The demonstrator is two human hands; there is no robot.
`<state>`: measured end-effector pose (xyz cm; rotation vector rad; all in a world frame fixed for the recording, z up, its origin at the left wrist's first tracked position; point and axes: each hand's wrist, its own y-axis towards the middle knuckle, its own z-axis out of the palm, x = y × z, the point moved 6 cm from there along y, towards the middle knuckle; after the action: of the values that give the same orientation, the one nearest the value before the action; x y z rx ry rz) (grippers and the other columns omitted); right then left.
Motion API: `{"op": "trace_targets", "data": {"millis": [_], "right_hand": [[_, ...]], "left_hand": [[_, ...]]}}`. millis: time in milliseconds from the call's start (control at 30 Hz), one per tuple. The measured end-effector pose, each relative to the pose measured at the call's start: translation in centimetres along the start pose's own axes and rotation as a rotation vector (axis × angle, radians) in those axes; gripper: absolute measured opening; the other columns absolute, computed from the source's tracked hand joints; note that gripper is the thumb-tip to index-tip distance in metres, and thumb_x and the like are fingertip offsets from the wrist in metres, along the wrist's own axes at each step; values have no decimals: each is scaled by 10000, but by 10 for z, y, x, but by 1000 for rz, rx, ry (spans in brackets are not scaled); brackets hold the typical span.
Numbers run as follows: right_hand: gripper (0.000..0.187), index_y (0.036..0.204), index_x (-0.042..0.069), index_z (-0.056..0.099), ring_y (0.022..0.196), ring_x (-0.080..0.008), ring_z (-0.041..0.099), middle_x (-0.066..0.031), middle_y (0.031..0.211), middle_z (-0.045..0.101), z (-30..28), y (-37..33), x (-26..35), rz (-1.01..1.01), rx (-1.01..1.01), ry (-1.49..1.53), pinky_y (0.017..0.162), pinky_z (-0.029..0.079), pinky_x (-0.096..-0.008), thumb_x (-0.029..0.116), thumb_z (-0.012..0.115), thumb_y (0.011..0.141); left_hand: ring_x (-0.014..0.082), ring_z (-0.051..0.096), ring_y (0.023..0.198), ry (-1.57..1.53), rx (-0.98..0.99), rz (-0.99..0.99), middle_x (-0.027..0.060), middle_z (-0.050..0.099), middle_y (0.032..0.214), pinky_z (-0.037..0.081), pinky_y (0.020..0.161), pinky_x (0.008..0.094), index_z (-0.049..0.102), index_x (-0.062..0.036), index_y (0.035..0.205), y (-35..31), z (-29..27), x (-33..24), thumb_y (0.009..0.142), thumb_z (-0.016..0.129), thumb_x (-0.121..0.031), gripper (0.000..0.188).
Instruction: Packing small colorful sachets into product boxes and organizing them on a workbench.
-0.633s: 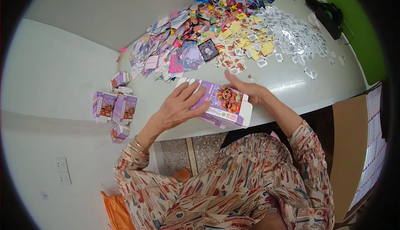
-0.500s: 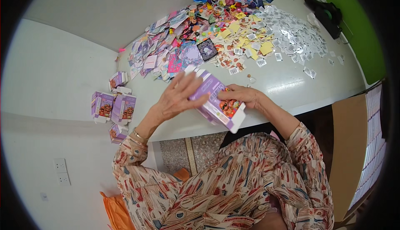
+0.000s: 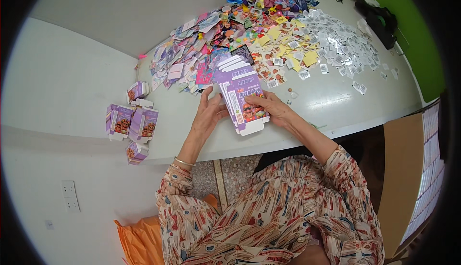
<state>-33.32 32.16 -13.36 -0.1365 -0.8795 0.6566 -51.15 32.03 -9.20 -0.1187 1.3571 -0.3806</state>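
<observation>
Several flat, unfolded purple-and-white cartons [image 3: 243,90] are fanned in a stack over the front part of the table. My right hand [image 3: 272,107] is closed on the stack's right side, its thumb lying across the printed front. My left hand [image 3: 209,113] is beside the stack's left edge, fingers apart and curved; whether its fingertips touch the cartons is hard to tell. Set-up purple boxes [image 3: 144,122] with white flaps stand in a small cluster at the table's left edge.
A broad heap of cards [image 3: 185,56], small colourful toys [image 3: 261,8], yellow slips [image 3: 273,33] and silvery packets [image 3: 336,36] covers the table's back. A black tape dispenser-like object [image 3: 379,17] lies at the far right. An orange bag [image 3: 139,238] is at lower left, a brown cardboard panel [image 3: 401,169] at right.
The cartons have turned from a slant to nearly upright and now show as a fanned stack. My left hand has moved off their front to the left edge, dropping slightly.
</observation>
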Motion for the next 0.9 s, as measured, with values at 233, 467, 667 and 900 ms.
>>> {"op": "trace_targets", "data": {"millis": [233,467,667,900], "right_hand": [[590,1215,-27,499,926,-130,639,-93,1083,635,-1,-4,1,-64,134,-121,833,524,-276,258,771,777],[633,1205,-38,524,872,-94,615,-64,1017,647,9,-14,12,-55,115,-431,755,500,-225,351,767,768],[612,1087,-44,557,820,-179,616,-131,939,640,7,1,37,-340,57,-957,726,486,-298,418,766,744],[657,1081,4,461,926,-335,585,-173,977,569,70,-9,75,-781,216,-1618,747,475,-439,387,789,659]], "left_hand": [[220,547,1090,-60,20,-10,97,481,1288,468,887,403,133,-155,1479,22,-8,-17,863,638,-470,856],[155,490,1167,244,107,75,69,474,1324,436,924,280,391,-125,1419,28,12,-48,889,624,-373,630],[203,445,1228,501,123,277,127,452,1354,364,1015,324,380,-90,1415,13,19,-59,816,700,-330,720],[323,387,1285,695,39,528,227,294,1414,325,1075,407,30,-82,1486,-19,-17,-44,641,863,-263,1200]]}}
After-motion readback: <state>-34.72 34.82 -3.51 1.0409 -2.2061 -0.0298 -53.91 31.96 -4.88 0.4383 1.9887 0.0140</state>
